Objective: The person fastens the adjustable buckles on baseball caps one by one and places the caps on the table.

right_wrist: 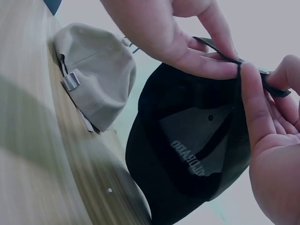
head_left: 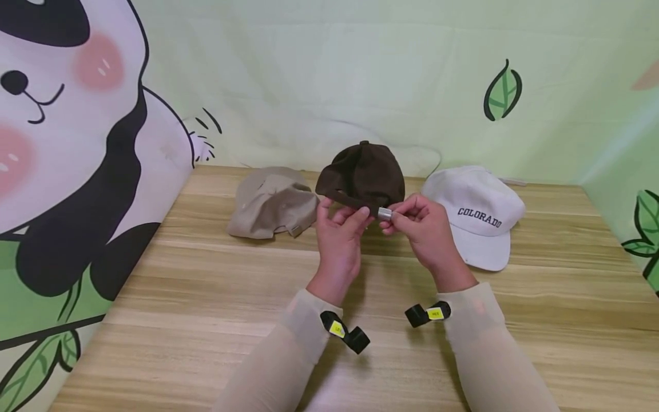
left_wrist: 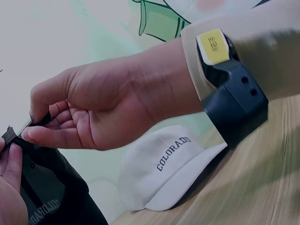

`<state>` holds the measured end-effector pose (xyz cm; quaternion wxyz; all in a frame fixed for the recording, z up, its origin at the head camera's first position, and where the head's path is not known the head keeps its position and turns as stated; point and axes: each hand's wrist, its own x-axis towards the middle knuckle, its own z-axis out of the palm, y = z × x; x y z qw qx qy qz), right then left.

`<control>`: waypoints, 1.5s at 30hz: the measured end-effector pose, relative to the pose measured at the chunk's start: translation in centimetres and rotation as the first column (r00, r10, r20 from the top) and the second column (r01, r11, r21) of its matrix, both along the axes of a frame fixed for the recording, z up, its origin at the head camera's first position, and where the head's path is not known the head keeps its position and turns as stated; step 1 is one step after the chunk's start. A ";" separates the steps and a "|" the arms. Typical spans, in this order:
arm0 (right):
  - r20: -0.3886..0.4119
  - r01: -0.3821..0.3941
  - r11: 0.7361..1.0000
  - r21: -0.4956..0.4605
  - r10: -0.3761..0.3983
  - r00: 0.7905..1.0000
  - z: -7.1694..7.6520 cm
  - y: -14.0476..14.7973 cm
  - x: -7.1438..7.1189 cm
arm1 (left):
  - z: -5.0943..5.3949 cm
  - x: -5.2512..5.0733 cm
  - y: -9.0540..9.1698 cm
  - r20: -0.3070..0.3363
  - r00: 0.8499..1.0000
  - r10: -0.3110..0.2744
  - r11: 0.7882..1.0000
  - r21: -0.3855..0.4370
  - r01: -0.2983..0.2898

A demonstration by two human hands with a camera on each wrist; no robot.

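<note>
A dark brown baseball cap is held up between both hands, its back strap toward me and a silver metal buckle on that strap. My left hand pinches the strap to the left of the buckle, thumb in front. Thumb and fingers of my right hand pinch at the right side of the buckle. Its inside shows in the right wrist view, with reversed lettering stitching. The fingertips partly hide the strap's end.
On the wooden table, a beige cap lies left of the brown one, its buckle showing in the right wrist view. To the right sits a white cap lettered COLORADO. A printed green backdrop stands behind.
</note>
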<state>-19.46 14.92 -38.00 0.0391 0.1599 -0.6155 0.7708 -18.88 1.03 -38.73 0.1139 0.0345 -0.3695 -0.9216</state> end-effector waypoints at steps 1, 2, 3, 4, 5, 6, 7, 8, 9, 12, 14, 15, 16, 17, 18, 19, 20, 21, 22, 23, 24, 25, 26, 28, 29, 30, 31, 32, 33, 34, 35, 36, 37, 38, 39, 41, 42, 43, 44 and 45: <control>0.005 -0.005 1.000 -0.013 0.005 1.000 -0.1 0.0 0.0 | 0.0 0.0 0.0 0.003 1.000 0.003 1.000 0.001 -0.003; 0.010 -0.013 1.000 -0.022 0.013 1.000 -0.2 -0.1 0.0 | 0.0 0.0 0.1 0.005 1.000 0.007 1.000 0.002 -0.007; 0.015 -0.021 0.999 -0.027 0.021 1.000 -0.3 -0.1 0.1 | 0.0 0.0 0.1 0.007 1.000 0.012 1.000 0.001 -0.012; 0.018 -0.024 0.999 -0.026 0.025 1.000 -0.4 -0.1 0.1 | 0.0 0.0 0.1 0.012 1.000 0.015 1.000 0.003 -0.015; 0.018 -0.022 1.000 -0.014 0.022 1.000 -0.5 -0.2 0.1 | 0.0 0.0 0.1 0.016 1.000 0.019 1.000 0.005 -0.019; 0.015 -0.016 1.000 0.003 0.016 1.000 -0.5 -0.2 0.1 | -0.1 0.0 0.2 0.018 1.000 0.021 1.000 0.007 -0.022; 0.013 -0.007 1.000 0.020 0.007 1.000 -0.5 -0.2 0.1 | -0.1 0.0 0.2 0.020 1.000 0.023 1.000 0.010 -0.023; 0.009 0.000 1.000 0.031 0.000 1.000 -0.5 -0.2 0.2 | -0.1 0.0 0.2 0.021 1.000 0.023 1.000 0.010 -0.023; 0.005 0.007 0.999 0.039 -0.008 1.000 -0.5 -0.2 0.2 | -0.1 0.0 0.2 0.024 0.999 0.023 1.000 0.012 -0.024; -0.005 0.018 0.999 0.047 -0.017 1.000 -0.4 -0.2 0.2 | -0.1 0.0 0.2 0.022 1.000 0.013 1.000 0.023 -0.014; -0.009 0.013 0.999 0.034 -0.013 1.000 -0.4 -0.2 0.2 | -0.1 0.0 0.1 0.028 1.000 -0.002 0.999 0.038 0.001; -0.014 0.011 1.000 0.026 -0.011 1.000 -0.4 -0.2 0.2 | -0.1 0.0 0.0 0.030 1.000 -0.011 0.999 0.047 0.009; -0.016 0.011 1.000 0.017 -0.011 1.000 -0.3 -0.2 0.2 | -0.1 0.0 0.0 0.031 0.999 -0.020 0.998 0.055 0.018; -0.017 0.011 1.000 0.007 -0.011 1.000 -0.3 -0.2 0.2 | 0.0 0.0 0.0 0.034 0.999 -0.028 0.998 0.064 0.026; -0.019 0.011 1.000 -0.003 -0.011 1.000 -0.3 -0.2 0.2 | 0.0 0.0 -0.1 0.038 0.999 -0.033 0.997 0.067 0.031; -0.019 0.014 1.000 -0.008 -0.014 1.000 -0.3 -0.2 0.3 | 0.1 0.0 -0.1 0.042 0.998 -0.037 0.997 0.072 0.034; -0.019 0.017 1.000 -0.014 -0.017 1.000 -0.3 -0.2 0.3 | 0.1 0.0 -0.2 0.043 0.998 -0.038 0.996 0.079 0.035; -0.017 0.018 1.000 -0.023 -0.019 1.000 -0.3 -0.1 0.3 | 0.1 0.0 -0.2 0.045 0.998 -0.038 0.996 0.083 0.034; -0.015 0.023 0.999 -0.026 -0.023 1.000 -0.3 -0.1 0.3 | 0.2 0.0 -0.3 0.047 0.998 -0.036 0.996 0.087 0.032; -0.014 0.024 0.999 -0.031 -0.024 1.000 -0.3 -0.1 0.3 | 0.2 0.0 -0.3 0.050 0.998 -0.034 0.996 0.089 0.030; -0.014 0.024 0.999 -0.034 -0.025 1.000 -0.3 -0.1 0.3 | 0.2 0.0 -0.3 0.051 0.998 -0.033 0.995 0.091 0.028; -0.013 0.025 0.999 -0.038 -0.026 1.000 -0.3 -0.1 0.3 | 0.2 0.0 -0.3 0.052 0.998 -0.033 0.995 0.095 0.028; -0.012 0.023 0.999 -0.045 -0.024 1.000 -0.3 -0.1 0.3 | 0.3 0.0 -0.4 0.052 0.998 -0.033 0.995 0.097 0.028; -0.011 0.019 0.999 -0.051 -0.019 1.000 -0.3 -0.1 0.3 | 0.3 0.0 -0.3 0.056 0.998 -0.034 0.995 0.091 0.029; -0.010 0.016 0.998 -0.052 -0.017 1.000 -0.3 -0.1 0.3 | 0.3 0.0 -0.3 0.057 0.998 -0.034 0.996 0.088 0.029; -0.011 0.015 0.999 -0.052 -0.015 1.000 -0.4 -0.1 0.3 | 0.3 0.0 -0.3 0.057 0.998 -0.034 0.996 0.085 0.029; -0.012 0.013 0.999 -0.053 -0.013 1.000 -0.4 0.0 0.3 | 0.3 0.0 -0.2 0.056 0.998 -0.032 0.996 0.083 0.027; -0.012 0.009 0.998 -0.057 -0.009 1.000 -0.4 0.0 0.3 | 0.3 0.0 -0.2 0.056 0.998 -0.030 0.996 0.080 0.025; -0.013 0.005 0.998 -0.062 -0.006 1.000 -0.4 0.0 0.3 | 0.3 0.0 -0.1 0.055 0.998 -0.028 0.997 0.079 0.023; -0.012 -0.001 0.997 -0.073 0.000 1.000 -0.4 0.0 0.3 | 0.3 0.0 -0.1 0.053 0.998 -0.026 0.997 0.076 0.022; -0.011 -0.009 0.997 -0.082 0.008 1.000 -0.5 0.0 0.3 | 0.3 0.0 0.0 0.051 0.998 -0.024 0.997 0.076 0.020; -0.010 -0.018 0.996 -0.092 0.017 1.000 -0.5 0.0 0.3 | 0.2 0.0 0.0 0.050 0.998 -0.023 0.997 0.076 0.019; -0.007 -0.028 0.995 -0.098 0.027 1.000 -0.5 0.0 0.3 | 0.2 0.0 0.1 0.049 0.999 -0.022 0.997 0.076 0.018; -0.003 -0.036 0.994 -0.099 0.035 0.999 -0.6 0.0 0.2 | 0.2 0.0 0.1 0.051 0.999 -0.021 0.997 0.076 0.017; 0.001 -0.042 0.995 -0.094 0.042 0.999 -0.6 0.1 0.2 | 0.2 0.0 0.1 0.052 0.998 -0.020 0.997 0.077 0.016; 0.004 -0.042 0.997 -0.062 0.043 0.999 -0.6 0.1 0.2 | 0.2 0.0 0.1 0.054 0.998 -0.018 0.997 0.077 0.014; 0.003 -0.036 0.999 -0.037 0.036 0.999 -0.5 0.1 0.2 | 0.1 0.1 0.1 0.055 0.998 -0.019 0.997 0.077 0.014; 0.001 -0.028 1.000 -0.012 0.028 1.000 -0.5 0.2 0.1 | 0.1 0.1 0.1 0.056 0.998 -0.019 0.997 0.076 0.015; 0.000 -0.021 1.000 0.009 0.021 1.000 -0.5 0.2 0.2 | 0.1 0.1 0.1 0.056 0.998 -0.020 0.997 0.075 0.016; -0.004 -0.014 1.000 0.027 0.015 1.000 -0.4 0.2 0.2 | 0.1 0.1 0.1 0.054 0.998 -0.021 0.997 0.077 0.017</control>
